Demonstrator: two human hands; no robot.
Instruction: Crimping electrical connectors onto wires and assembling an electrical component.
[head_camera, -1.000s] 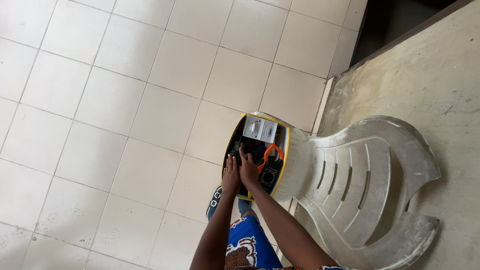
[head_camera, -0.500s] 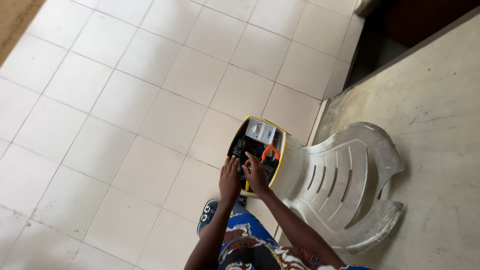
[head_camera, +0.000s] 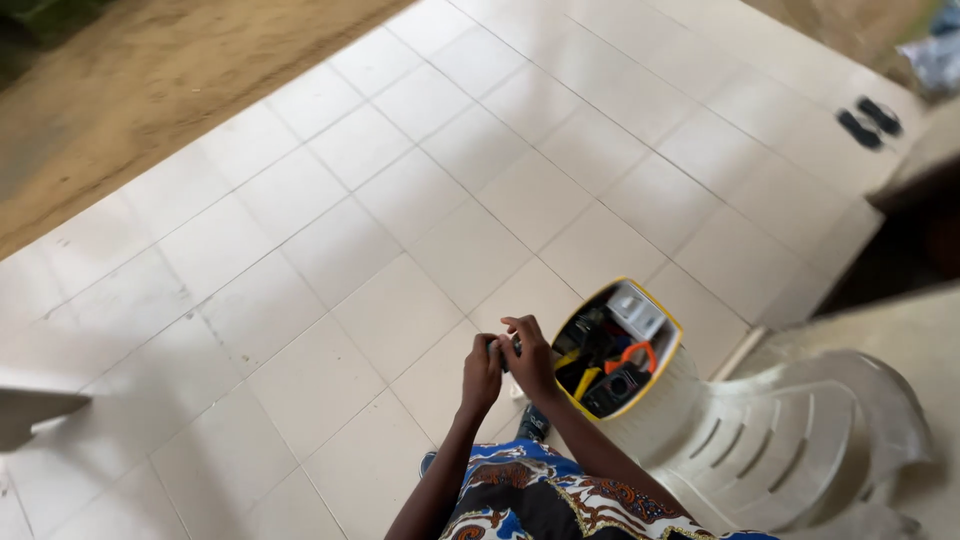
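Both hands grip a small dark object beside an open yellow-rimmed toolbox.

The left hand and right hand are closed together around the small dark object, which is too hidden by the fingers to identify, held above the pale tiled floor just to the left of the toolbox. The box rests on the seat of a white plastic chair and holds a grey meter, an orange-jawed clamp meter and yellow-handled tools. A pair of dark sandals lies well apart at the far edge of the tiles; bare sandy ground borders the floor.
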